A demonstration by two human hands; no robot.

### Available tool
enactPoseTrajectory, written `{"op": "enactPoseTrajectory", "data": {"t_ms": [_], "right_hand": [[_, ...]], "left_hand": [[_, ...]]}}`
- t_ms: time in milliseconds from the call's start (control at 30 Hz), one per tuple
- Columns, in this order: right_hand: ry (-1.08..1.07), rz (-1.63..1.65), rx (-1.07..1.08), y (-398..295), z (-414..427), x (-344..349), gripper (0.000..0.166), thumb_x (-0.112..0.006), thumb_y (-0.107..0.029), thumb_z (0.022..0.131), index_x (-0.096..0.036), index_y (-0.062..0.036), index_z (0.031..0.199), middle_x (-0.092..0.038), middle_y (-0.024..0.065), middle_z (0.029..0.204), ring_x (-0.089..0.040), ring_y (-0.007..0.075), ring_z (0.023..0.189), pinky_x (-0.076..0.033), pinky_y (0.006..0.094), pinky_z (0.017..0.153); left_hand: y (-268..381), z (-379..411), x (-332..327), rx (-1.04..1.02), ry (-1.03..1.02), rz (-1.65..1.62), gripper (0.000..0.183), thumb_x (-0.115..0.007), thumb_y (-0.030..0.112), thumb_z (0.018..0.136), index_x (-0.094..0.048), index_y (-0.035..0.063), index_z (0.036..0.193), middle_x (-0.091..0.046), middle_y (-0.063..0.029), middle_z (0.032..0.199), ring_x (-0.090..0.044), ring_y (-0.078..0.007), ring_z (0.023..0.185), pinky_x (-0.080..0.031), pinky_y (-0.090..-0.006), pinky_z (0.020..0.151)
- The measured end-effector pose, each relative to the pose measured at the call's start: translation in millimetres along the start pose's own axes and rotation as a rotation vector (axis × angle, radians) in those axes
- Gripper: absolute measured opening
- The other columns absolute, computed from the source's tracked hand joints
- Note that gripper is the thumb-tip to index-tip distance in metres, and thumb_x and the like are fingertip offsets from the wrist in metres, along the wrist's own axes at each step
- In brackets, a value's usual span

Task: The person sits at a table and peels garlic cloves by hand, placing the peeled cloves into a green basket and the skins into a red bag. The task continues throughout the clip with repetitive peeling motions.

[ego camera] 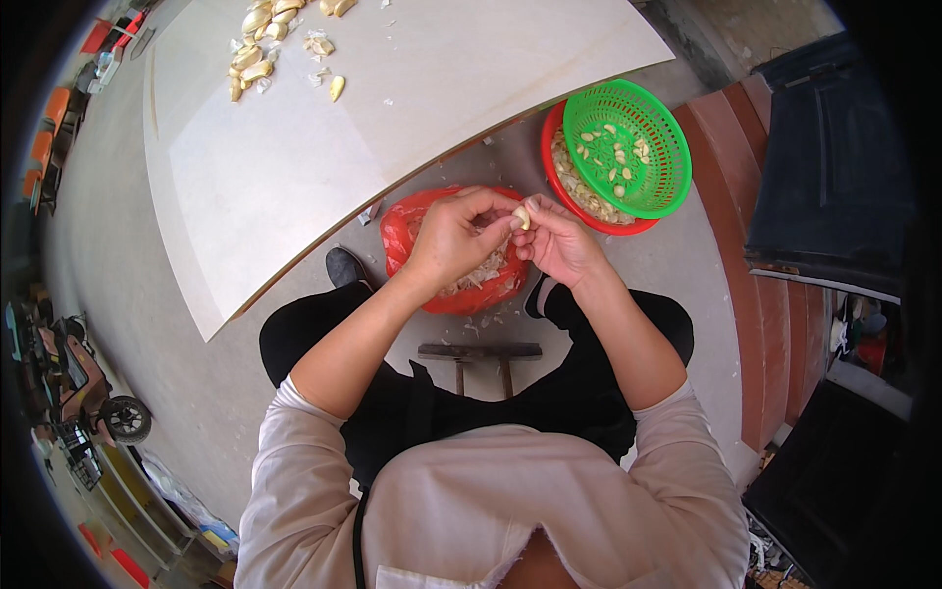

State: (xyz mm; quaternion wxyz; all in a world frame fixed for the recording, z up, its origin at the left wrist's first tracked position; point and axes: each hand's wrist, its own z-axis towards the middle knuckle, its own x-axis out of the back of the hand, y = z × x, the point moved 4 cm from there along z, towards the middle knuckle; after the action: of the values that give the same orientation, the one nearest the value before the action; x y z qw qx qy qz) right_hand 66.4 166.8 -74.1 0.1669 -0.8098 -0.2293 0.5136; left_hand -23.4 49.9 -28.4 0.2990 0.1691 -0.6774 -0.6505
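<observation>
A garlic clove (522,217) is pinched between my two hands, above a red plastic bag (397,228) that holds papery garlic skins. My left hand (461,232) grips the clove's left side with thumb and fingers. From the other side, the fingertips of my right hand (556,237) hold it too. Just right of my hands, a green plastic colander (673,158) with several peeled cloves rests tilted on a red basin (639,227) full of garlic pieces or skins. Unpeeled cloves (257,70) and a single clove (337,88) lie on the white tabletop (294,184).
The tabletop's edge runs diagonally beyond my hands. A small wooden stool (480,352) stands between my legs. Bits of skin are scattered on the floor around the bag. Dark furniture (831,177) is at the right, and a scooter (85,383) stands at the far left.
</observation>
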Motion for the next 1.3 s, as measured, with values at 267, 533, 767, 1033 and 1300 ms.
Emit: {"op": "enactPoseTrajectory", "data": {"t_ms": [267, 533, 767, 1033, 1300], "right_hand": [[0.038, 0.030, -0.007, 2.5, 1.1, 2.0, 0.011, -0.056, -0.021, 0.089, -0.053, -0.0105, 0.091, -0.061, 0.0037, 0.075, -0.059, 0.0123, 0.062, -0.046, 0.0247, 0.052], [0.073, -0.179, 0.051, 0.1, 0.0, 1.8, 0.016, -0.054, -0.023, 0.091, -0.053, -0.0081, 0.095, -0.060, 0.0034, 0.074, -0.059, 0.0119, 0.065, -0.048, 0.0244, 0.057], [0.109, -0.514, 0.168, -4.3, -1.4, -4.5, 0.018, -0.052, -0.021, 0.092, -0.053, -0.0039, 0.098, -0.062, 0.0054, 0.080, -0.059, 0.0116, 0.070, -0.048, 0.0231, 0.062], [0.172, -0.462, 0.158, -7.8, -2.8, -7.6, 0.019, -0.050, -0.023, 0.093, -0.054, -0.0038, 0.094, -0.064, 0.0084, 0.080, -0.062, 0.0134, 0.070, -0.051, 0.0256, 0.062], [0.230, -0.644, 0.323, -6.8, -2.3, -15.4, 0.011, -0.056, -0.013, 0.089, -0.054, -0.0032, 0.092, -0.065, 0.0086, 0.082, -0.063, 0.0118, 0.072, -0.049, 0.0223, 0.061]], "left_hand": [[-7.7, 1.8, -0.8, -0.004, 0.001, -0.001, 0.013, -0.063, 0.004, 0.082, -0.064, -0.0002, 0.095, -0.063, -0.0064, 0.086, -0.059, -0.0098, 0.079, -0.048, -0.0230, 0.070], [-6.5, 4.1, -2.3, -0.033, 0.005, 0.079, 0.014, -0.059, 0.007, 0.086, -0.061, -0.0015, 0.097, -0.062, -0.0037, 0.083, -0.056, -0.0081, 0.076, -0.046, -0.0227, 0.068], [-29.6, 6.9, -4.3, 0.199, 0.029, -0.178, 0.012, -0.054, 0.006, 0.088, -0.061, -0.0008, 0.095, -0.065, -0.0078, 0.083, -0.060, -0.0124, 0.074, -0.048, -0.0250, 0.069], [-21.5, 5.8, 1.9, 0.031, 0.158, -0.037, 0.011, -0.058, 0.004, 0.085, -0.060, -0.0011, 0.094, -0.059, -0.0045, 0.083, -0.058, -0.0125, 0.077, -0.047, -0.0236, 0.071], [-10.2, 2.2, 2.1, -0.005, 0.169, 0.215, 0.009, -0.066, 0.003, 0.077, -0.061, -0.0003, 0.084, -0.057, -0.0085, 0.080, -0.058, -0.0175, 0.072, -0.046, -0.0262, 0.065]]}}
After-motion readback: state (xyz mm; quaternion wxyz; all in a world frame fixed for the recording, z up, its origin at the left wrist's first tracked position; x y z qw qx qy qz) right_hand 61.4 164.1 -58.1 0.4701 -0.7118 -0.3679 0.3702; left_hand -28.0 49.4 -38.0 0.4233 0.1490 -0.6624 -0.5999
